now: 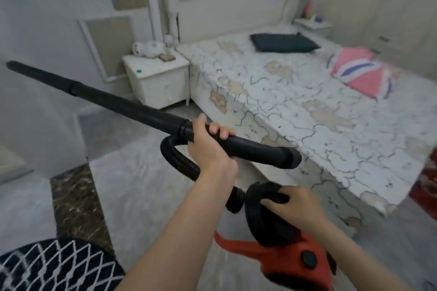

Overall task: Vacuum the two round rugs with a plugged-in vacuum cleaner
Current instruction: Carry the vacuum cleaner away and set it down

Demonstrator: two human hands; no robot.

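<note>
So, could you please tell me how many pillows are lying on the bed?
2: a dark pillow near the headboard, and a pink striped pillow toward the right side. Others may be hidden out of frame.

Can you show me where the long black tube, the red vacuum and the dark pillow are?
Long black tube (113, 99), head view, on the middle of its shaft.
Red vacuum (290, 260), head view, on its red body.
Dark pillow (283, 42), head view, on its middle.
</note>
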